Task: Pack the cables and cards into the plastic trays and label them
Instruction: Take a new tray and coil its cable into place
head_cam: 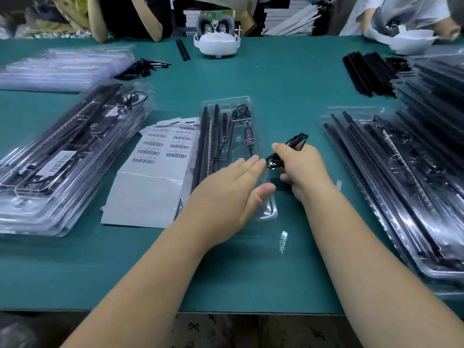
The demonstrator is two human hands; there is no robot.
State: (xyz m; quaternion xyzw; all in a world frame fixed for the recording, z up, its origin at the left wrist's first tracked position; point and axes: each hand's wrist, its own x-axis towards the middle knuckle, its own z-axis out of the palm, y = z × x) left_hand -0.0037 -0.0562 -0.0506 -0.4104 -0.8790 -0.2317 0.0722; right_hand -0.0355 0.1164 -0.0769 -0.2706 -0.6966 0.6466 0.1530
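Centrally, 1 clear plastic tray (227, 104) lies lengthwise on a teal surface (288, 79), with 2 bare hands over its near end. That tray holds about 4 long dark rods side by side, plus 1 black cable with an inline controller showing red markings (248, 134). The left hand (226, 194) rests flat on the tray, its fingers straight and together, thumb out to the side. The right hand (300, 169), just beside the tray's right edge, has its grip curled round 1 coiled black cable bundle (288, 149), pinching it between thumb and fingers; the bundle's loops stick out above and below the fist, just off the tray.

Left of the tray, touching its edge, lies 1 pile of barcode label sheets (160, 156); the top sheet shows 2 columns of labels, 9 or so remaining, with bare backing below. Further left sits 1 stack of filled trays (62, 156), the top one bearing 1 barcode label. On the right is another stack of filled trays (391, 187), exact count unclear. Beyond it lies 1 heap of loose black rods (364, 71). At the far edge stands 1 white headset (217, 42), with 2 black rods just beside it.
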